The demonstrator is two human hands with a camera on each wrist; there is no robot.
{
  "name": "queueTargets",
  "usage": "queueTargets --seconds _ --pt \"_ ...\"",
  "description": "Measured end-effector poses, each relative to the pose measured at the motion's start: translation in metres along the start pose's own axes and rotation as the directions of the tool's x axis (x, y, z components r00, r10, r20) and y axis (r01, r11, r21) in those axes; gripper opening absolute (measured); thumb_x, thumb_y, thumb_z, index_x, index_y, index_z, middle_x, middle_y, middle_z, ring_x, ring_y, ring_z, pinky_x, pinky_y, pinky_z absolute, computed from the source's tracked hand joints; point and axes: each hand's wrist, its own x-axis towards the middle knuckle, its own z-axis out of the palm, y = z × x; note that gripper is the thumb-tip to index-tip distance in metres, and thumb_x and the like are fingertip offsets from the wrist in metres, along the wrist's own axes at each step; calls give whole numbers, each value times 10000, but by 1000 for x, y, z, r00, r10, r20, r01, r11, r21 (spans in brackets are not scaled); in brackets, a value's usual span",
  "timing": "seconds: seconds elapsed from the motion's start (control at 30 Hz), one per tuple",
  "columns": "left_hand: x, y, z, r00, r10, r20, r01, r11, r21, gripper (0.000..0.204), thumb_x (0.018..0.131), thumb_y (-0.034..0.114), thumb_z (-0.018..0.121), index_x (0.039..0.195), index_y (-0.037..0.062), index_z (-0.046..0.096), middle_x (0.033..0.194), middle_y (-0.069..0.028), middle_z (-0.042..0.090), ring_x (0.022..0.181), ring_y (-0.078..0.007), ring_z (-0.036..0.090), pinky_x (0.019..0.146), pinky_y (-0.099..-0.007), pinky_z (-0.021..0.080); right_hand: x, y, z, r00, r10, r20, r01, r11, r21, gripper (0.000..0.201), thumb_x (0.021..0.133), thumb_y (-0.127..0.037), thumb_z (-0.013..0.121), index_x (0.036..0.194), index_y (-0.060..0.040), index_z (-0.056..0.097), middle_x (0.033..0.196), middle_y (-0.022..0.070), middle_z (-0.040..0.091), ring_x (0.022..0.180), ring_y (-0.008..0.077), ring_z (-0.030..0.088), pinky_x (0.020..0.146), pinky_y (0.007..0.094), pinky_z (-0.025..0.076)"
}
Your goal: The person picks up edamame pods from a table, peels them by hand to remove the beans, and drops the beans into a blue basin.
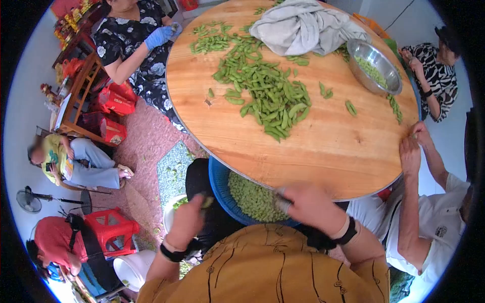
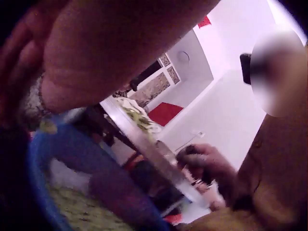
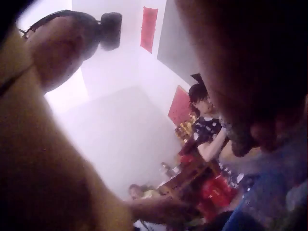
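My left hand (image 1: pixel 186 223), blurred, is above my lap to the left of a blue basket (image 1: pixel 219 189). A small greenish pod (image 1: pixel 207 202) shows at its fingertips. Shelled green beans (image 1: pixel 252 199) lie in the basket, which stands partly under the table edge. Over the basket's right side is my right hand (image 1: pixel 309 206), also blurred, with a grey covering (image 1: pixel 284 201) at its thumb end; I cannot tell whether it holds anything. In the left wrist view, a grey wrap (image 2: pixel 36 98) is on the left hand's digit, close over the basket.
A round wooden table (image 1: pixel 343 146) bears piled green pods (image 1: pixel 275 96), a grey cloth (image 1: pixel 308 28) and a steel bowl (image 1: pixel 374 68). People sit around it; one wears a blue glove (image 1: pixel 159 38). A white bucket (image 1: pixel 169 214) and red stool (image 1: pixel 111 230) stand left.
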Motion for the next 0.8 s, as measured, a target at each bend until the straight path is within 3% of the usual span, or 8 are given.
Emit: queueTargets --seconds 0.13,0.3,0.4,0.5,0.57,0.67,0.73,0.8 --pt "-23 -24 -17 980 -74 -185 132 937 323 311 730 102 646 1029 50 579 933 -260 601 784 -362 624 630 -450 495 49 43 -45 930 30 -367 -90 985 -148 140 765 -140 600 849 -38 553 750 196 573 738 369 587 640 458 475" --pt "-10 1 -34 993 24 -119 -13 996 92 335 718 141 683 1015 17 590 936 -204 598 860 -363 591 718 -433 485 97 88 -55 892 -139 -430 0 951 -308 167 755 -86 606 900 -28 548 801 190 592 758 375 588 640 455 475" --pt "9 43 -37 942 256 -219 -296 939 -177 253 784 134 642 996 7 586 894 -201 596 812 -385 580 697 -416 478 94 84 -46 866 -90 -493 -84 944 -320 219 736 -96 636 912 -12 538 815 189 595 758 385 581 633 453 472" --pt "31 82 -32 878 422 -226 -475 823 -311 237 831 108 590 1047 10 583 862 -178 607 787 -352 598 685 -371 493 68 57 -45 884 111 -454 -231 948 -218 264 737 -115 660 952 -6 550 808 164 606 739 318 608 632 390 489" --pt "45 109 -20 842 467 -269 -539 743 -397 238 854 110 568 1068 7 575 844 -157 615 765 -316 619 672 -345 499 51 36 -36 862 403 -306 -325 904 277 300 747 -110 657 1008 0 558 818 119 618 726 204 605 662 313 488" --pt "58 139 -4 942 324 -91 -265 548 -793 230 906 115 515 1101 0 556 820 -86 624 718 -210 640 628 -287 503 25 15 -13 874 449 -186 -297 796 527 290 775 -84 619 1047 1 562 826 76 617 735 138 575 686 274 475" --pt "57 149 -2 923 310 227 179 175 -968 212 931 121 497 1100 1 548 812 -29 611 682 -120 616 596 -249 497 12 7 2 885 432 -172 -246 749 615 277 777 -80 612 1036 3 563 823 70 615 744 144 577 695 278 476" --pt "56 139 7 925 321 205 141 212 -967 194 930 116 504 1081 5 555 824 -24 610 675 -112 606 592 -245 495 4 8 8 907 386 -165 -195 736 648 251 798 -54 575 1042 1 552 816 62 603 693 133 568 644 267 476"
